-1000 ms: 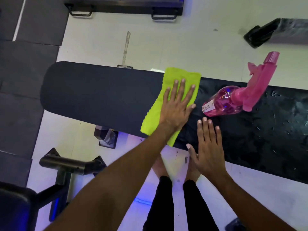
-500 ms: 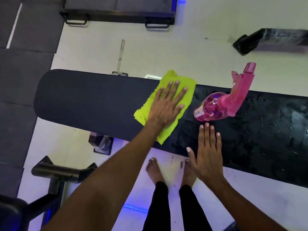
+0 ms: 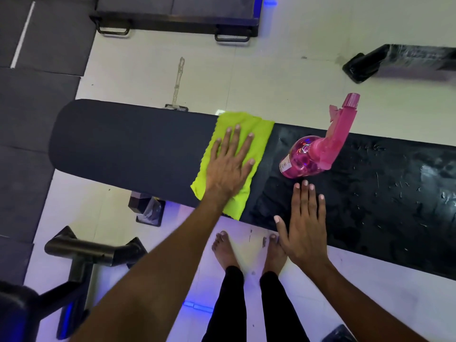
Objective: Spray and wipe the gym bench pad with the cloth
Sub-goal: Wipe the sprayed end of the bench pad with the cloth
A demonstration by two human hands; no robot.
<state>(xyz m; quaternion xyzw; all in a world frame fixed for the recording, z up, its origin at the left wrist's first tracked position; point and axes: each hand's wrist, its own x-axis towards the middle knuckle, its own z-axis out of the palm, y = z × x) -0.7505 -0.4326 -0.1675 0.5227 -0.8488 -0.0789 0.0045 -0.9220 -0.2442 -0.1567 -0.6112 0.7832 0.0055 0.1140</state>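
Observation:
The long black bench pad (image 3: 128, 144) runs across the view; its right part is wet and glossy, its left part matte. A lime-green cloth (image 3: 256, 129) lies across the pad near the middle. My left hand (image 3: 230, 164) lies flat on the cloth with fingers spread, pressing it down. My right hand (image 3: 306, 223) rests flat on the wet pad at its near edge, holding nothing. A pink spray bottle (image 3: 318, 154) lies on its side on the pad just beyond my right fingertips, apart from them.
My bare feet (image 3: 225, 250) stand on the white floor below the pad's near edge. A black metal frame (image 3: 91, 250) sits at the lower left, dark mats (image 3: 32, 107) at the left, and another black bar (image 3: 394, 60) at the upper right.
My left hand has slid the cloth a little leftward along the pad, towards the matte part. My right hand and the bottle have stayed put.

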